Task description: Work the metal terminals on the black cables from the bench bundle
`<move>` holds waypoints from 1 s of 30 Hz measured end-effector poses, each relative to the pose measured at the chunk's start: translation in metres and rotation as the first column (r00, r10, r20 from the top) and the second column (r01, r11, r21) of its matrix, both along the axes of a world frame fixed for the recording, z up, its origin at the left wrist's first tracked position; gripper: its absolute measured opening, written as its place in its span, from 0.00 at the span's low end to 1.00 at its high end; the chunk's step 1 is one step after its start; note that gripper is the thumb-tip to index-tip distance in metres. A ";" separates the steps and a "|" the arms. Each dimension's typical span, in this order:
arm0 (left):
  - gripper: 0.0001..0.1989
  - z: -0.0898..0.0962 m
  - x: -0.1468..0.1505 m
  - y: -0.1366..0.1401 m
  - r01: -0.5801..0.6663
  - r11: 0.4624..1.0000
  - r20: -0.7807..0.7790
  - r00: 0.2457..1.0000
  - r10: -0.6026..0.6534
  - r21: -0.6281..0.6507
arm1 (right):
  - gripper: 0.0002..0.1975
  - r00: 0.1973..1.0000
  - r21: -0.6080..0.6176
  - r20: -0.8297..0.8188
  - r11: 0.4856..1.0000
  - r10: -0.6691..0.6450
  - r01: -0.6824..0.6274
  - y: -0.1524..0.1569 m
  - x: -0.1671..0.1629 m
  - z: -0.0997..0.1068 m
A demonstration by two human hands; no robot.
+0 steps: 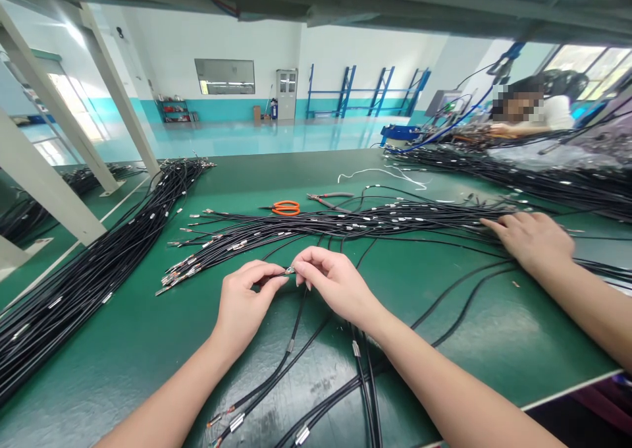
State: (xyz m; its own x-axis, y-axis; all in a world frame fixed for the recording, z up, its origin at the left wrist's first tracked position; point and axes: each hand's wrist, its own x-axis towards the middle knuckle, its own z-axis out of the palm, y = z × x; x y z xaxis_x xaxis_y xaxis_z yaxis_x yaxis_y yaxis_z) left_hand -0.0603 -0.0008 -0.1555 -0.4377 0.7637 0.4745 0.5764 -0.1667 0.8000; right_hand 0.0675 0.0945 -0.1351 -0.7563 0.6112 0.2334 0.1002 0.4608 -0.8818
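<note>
My left hand pinches thumb and forefinger at a cable end with a small shiny metal piece on it. From the other side, my right hand pinches the same spot, so the fingertips almost meet. Finer detail there is hidden by the fingers. Beneath my hands, loose black cables with silver sleeves run toward me over the green table. Just beyond lies a long bundle of black cables, its stripped, metal-tipped ends fanned out to the left.
Another person's hand rests on the bundle's right end. Orange-handled scissors and pliers lie behind the bundle. A thick cable bundle borders the left, beside white posts. Far right, a person sits by more cables.
</note>
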 end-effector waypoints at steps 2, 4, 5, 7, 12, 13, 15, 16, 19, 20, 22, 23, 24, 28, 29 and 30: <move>0.03 -0.001 0.000 0.000 -0.006 1.000 0.008 1.000 0.006 0.001 | 0.10 1.000 0.000 0.019 1.000 -0.016 0.016 0.000 0.000 0.000; 0.03 -0.002 -0.001 0.001 -0.008 1.000 0.017 1.000 0.008 0.000 | 0.12 0.999 -0.010 0.027 1.000 -0.017 0.018 0.001 0.000 0.000; 0.03 -0.003 -0.001 0.001 -0.009 1.000 0.020 1.000 0.009 -0.001 | 0.13 1.000 -0.023 0.023 1.000 -0.011 0.011 0.001 0.000 0.000; 0.03 -0.004 -0.001 0.001 -0.010 1.000 0.017 1.000 0.010 -0.002 | 0.14 1.000 -0.056 0.005 0.998 0.003 -0.003 0.001 0.000 0.000; 0.03 0.000 -0.002 -0.001 0.003 1.000 -0.003 1.000 -0.003 0.004 | 0.15 0.999 -0.117 -0.050 0.993 0.011 -0.017 0.003 0.000 0.000; 0.03 0.001 -0.005 -0.001 -0.010 1.000 0.026 1.000 0.010 0.012 | 0.15 0.998 -0.126 -0.063 0.992 0.011 -0.018 0.005 0.001 0.000; 0.05 0.004 -0.013 -0.001 -0.087 0.996 0.153 0.985 0.081 0.032 | 0.16 0.996 -0.130 -0.090 0.991 -0.020 0.008 0.010 0.002 -0.001; 0.07 0.005 -0.019 0.000 -0.146 0.988 0.242 0.961 0.131 0.047 | 0.15 0.993 -0.122 -0.100 0.992 -0.055 0.043 0.013 0.003 -0.002; 0.12 0.007 -0.042 0.001 -0.323 0.943 0.510 0.826 0.239 0.081 | 0.12 0.980 -0.022 -0.057 0.982 -0.190 0.190 0.024 0.003 -0.005; 0.12 0.007 -0.049 0.002 -0.351 0.933 0.570 0.783 0.248 0.077 | 0.10 0.974 0.025 -0.030 0.974 -0.223 0.224 0.027 0.003 -0.006; 0.13 0.006 -0.061 0.002 -0.359 0.932 0.636 0.731 0.246 0.053 | 0.06 0.964 0.114 0.010 0.958 -0.266 0.263 0.034 0.003 -0.009; 0.13 0.006 -0.065 0.001 -0.352 0.935 0.651 0.720 0.242 0.042 | 0.05 0.958 0.148 0.021 0.949 -0.286 0.280 0.038 0.004 -0.010; 0.14 0.006 -0.067 0.001 -0.346 0.938 0.660 0.713 0.237 0.037 | 0.04 0.950 0.178 0.027 0.937 -0.310 0.301 0.043 0.005 -0.011; 0.15 0.016 -0.061 -0.003 -0.296 0.954 0.694 0.695 0.186 0.040 | 0.05 0.885 0.297 0.095 0.862 -0.455 0.412 0.072 0.020 -0.011; 0.15 0.022 -0.056 -0.005 -0.263 0.964 0.700 0.696 0.162 0.037 | 0.05 0.864 0.320 0.119 0.842 -0.490 0.433 0.080 0.026 -0.010; 0.15 0.029 -0.051 -0.009 -0.214 0.976 0.700 0.702 0.134 0.029 | 0.06 0.841 0.343 0.144 0.824 -0.521 0.451 0.088 0.030 -0.009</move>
State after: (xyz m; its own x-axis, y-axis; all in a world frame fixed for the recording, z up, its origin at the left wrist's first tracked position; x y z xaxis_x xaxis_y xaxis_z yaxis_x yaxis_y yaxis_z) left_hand -0.1111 -0.0096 -0.1268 -0.7933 0.6064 0.0542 -0.1034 -0.2219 0.9696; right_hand 0.0979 0.1821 -0.1442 -0.4299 0.8453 0.3173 0.5542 0.5245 -0.6464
